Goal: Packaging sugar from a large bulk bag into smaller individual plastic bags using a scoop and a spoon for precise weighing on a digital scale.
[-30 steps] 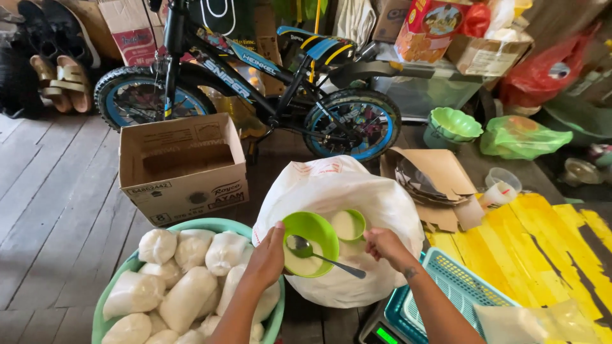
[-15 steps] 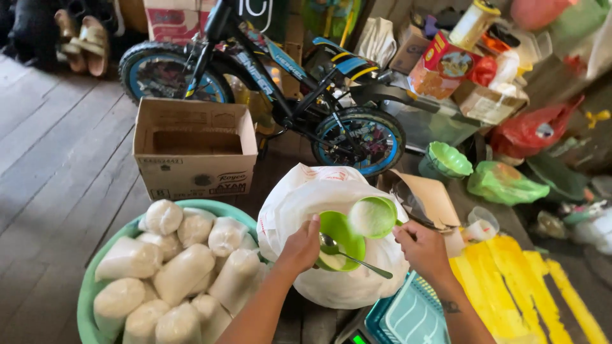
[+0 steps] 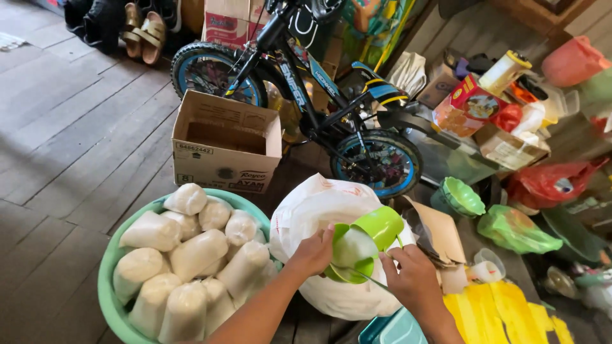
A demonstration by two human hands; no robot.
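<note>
Left hand: [image 3: 313,253] lower centre of the frame, curled round the rim of a green plastic funnel [image 3: 349,251], gripping it.
Right hand: [image 3: 413,280] just right of the funnel, fingers pinched on a thin metal spoon [image 3: 360,274] whose handle lies across the funnel's mouth.
Green scoop: [image 3: 379,226] tilted against the funnel's upper right edge, touching it.
White sack: [image 3: 312,207] soft, full, directly under the funnel.
Handling: the funnel looks light, stiff and smooth, probably slippery with white powder on it; the rim seems the surest hold.
Basin: [image 3: 108,286] lower left, green, heaped with filled white bags [image 3: 191,255], likely soft and fairly heavy.
</note>
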